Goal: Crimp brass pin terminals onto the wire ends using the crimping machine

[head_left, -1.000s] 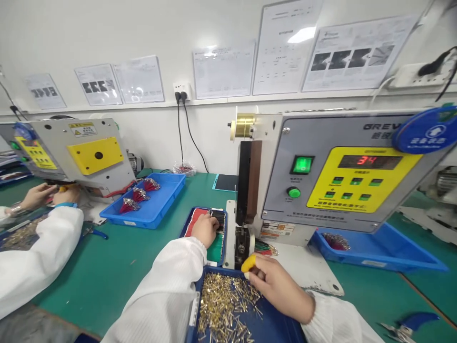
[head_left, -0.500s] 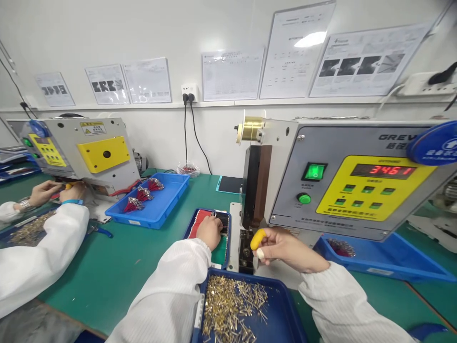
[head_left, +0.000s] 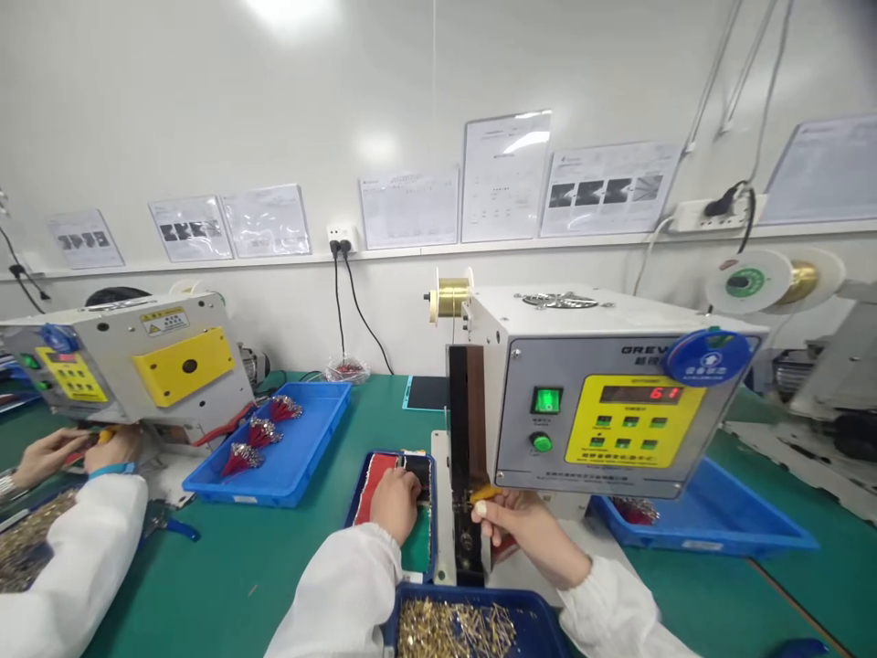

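Note:
My left hand [head_left: 396, 505] rests on a small blue tray [head_left: 353, 501] of red, black and green wires. Its fingers curl over the black wires [head_left: 419, 473], and their tips are partly hidden. My right hand [head_left: 531, 530] is at the tool gap of the bench machine [head_left: 554, 366], thumb and forefinger pinched together. Yellow and pale covers sit on those fingertips. Whatever lies between them is too small to make out. Something red shows beneath this hand. In front stands a dark blue tray [head_left: 541, 631] with loose gold-coloured metal pins [head_left: 452, 631].
A blue tray [head_left: 329, 416] with bundles of red wires stands at left; another blue tray [head_left: 740, 516] is behind the machine at right. At far left, a co-worker's hands [head_left: 110, 450] work at a similar machine. Blue-handled pliers [head_left: 179, 528] lie on the green table.
The view has tilted up and shows more wall. My right hand has moved in against the machine's tool gap, thumb and finger pinched. My left hand stays over the wire tray.

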{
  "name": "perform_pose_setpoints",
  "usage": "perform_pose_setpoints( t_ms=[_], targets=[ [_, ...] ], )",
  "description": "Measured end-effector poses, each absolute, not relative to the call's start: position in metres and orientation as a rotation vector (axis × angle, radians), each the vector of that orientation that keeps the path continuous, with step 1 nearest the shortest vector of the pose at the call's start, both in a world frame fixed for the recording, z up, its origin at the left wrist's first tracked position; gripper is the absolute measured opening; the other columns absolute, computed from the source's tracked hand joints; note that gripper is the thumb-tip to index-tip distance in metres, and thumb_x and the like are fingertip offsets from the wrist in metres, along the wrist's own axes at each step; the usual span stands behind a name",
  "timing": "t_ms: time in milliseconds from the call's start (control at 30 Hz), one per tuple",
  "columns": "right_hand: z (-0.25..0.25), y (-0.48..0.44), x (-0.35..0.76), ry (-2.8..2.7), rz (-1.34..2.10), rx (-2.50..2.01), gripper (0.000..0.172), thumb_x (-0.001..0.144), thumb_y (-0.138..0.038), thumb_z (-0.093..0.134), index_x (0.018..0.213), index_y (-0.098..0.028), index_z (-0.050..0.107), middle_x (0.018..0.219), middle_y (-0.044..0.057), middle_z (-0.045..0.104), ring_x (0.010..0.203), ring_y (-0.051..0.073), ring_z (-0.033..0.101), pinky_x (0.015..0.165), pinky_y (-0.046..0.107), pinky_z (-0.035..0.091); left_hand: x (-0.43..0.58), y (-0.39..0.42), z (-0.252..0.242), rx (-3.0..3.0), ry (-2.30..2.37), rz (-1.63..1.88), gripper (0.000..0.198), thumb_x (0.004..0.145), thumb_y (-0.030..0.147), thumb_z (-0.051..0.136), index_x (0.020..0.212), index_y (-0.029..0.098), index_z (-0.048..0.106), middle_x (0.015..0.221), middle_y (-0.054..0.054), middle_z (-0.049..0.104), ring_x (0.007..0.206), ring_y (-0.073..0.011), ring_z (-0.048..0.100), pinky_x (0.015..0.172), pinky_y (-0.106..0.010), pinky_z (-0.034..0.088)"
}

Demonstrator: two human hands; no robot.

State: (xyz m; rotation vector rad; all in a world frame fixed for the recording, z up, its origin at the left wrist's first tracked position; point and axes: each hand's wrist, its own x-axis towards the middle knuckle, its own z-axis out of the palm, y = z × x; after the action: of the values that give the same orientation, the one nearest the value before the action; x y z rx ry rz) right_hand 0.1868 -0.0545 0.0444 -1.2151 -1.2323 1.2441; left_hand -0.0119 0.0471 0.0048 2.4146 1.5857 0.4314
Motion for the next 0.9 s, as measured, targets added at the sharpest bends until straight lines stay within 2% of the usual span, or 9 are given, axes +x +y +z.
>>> perform_pose_setpoints(
  t_ms=[200,333,633,900],
  targets=[
    [0.043,-0.052,0.18,-1.248,1.129,-1.372,0.039,0.071,-0.054,0.064,0.063,-0.016,0.06,0.052,0.0,0.057,0.045,0.011,0.048,0.043,0.023,0.037,-0.014,0.047,0.004,2.361,1.577,0.487,0.02,0.088,0.012,0.048,0.08,0.017,0.066,0.091,-0.005,0.062,0.094,-0.0189,0.052,0.083,-0.028,0.036],
    [0.047,-0.052,0.18,-1.264,1.114,-1.355,0.039,0.072,-0.054,0.063,0.066,-0.016,0.059,0.055,-0.001,0.057,0.048,0.012,0.05,0.049,0.026,0.041,-0.015,0.046,0.003,2.345,1.572,0.571,0.02,0.088,0.011,0.047,0.081,0.018,0.064,0.09,-0.004,0.062,0.092,-0.0181,0.053,0.08,-0.028,0.037],
    [0.075,-0.055,0.191,-1.262,1.38,-1.271,0.05,0.068,-0.064,0.067,0.069,-0.014,0.065,0.061,0.002,0.058,0.057,0.013,0.052,0.063,0.03,0.044,-0.016,0.045,0.007,2.312,1.558,0.631,0.021,0.089,0.011,0.045,0.081,0.017,0.063,0.089,-0.005,0.063,0.092,-0.0183,0.054,0.081,-0.028,0.039],
    [0.051,-0.044,0.183,-1.25,1.232,-1.139,0.045,0.064,-0.061,0.065,0.064,-0.017,0.058,0.056,-0.001,0.055,0.043,0.009,0.043,0.046,0.024,0.035,-0.018,0.052,0.001,2.34,1.524,0.653,0.025,0.09,0.013,0.042,0.073,0.018,0.059,0.087,-0.005,0.063,0.087,-0.0184,0.057,0.078,-0.028,0.042]
  ],
)
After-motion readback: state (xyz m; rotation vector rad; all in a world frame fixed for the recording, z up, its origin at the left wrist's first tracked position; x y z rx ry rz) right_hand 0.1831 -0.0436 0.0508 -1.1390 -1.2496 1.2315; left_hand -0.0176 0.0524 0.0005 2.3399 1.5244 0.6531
